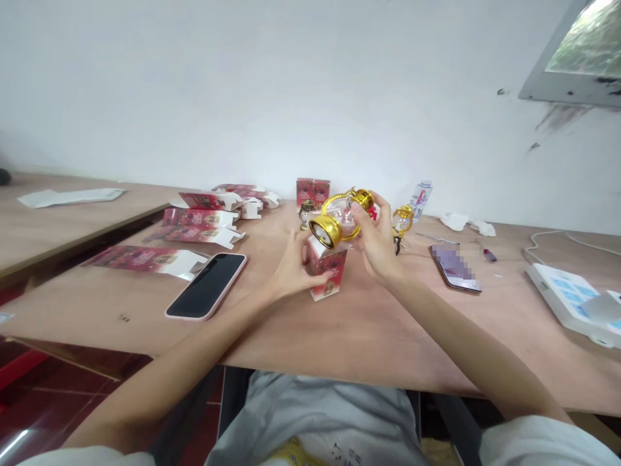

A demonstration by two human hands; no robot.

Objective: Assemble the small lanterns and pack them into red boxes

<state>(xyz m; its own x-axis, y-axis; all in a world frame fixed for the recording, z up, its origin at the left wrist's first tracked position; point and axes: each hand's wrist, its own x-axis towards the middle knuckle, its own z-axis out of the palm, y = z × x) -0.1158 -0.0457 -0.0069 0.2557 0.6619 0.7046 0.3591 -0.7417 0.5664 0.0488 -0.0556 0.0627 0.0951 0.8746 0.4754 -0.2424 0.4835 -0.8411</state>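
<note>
My right hand is closed on a small gold lantern with a clear body, tilted so its round base faces down to the left. Just below the lantern, a red printed box stands on the table with its white top flaps apart. Fingers of my left hand wrap round the left side of that box, thumb across its front. Whether the lantern touches the box flaps I cannot tell. Behind my hands stand a dark bronze lantern and another gold lantern.
Flattened red cartons lie at the left beside a pink-edged phone. Two red boxes stand near the wall. On the right are a second phone, crumpled white paper and a white power strip with a cable.
</note>
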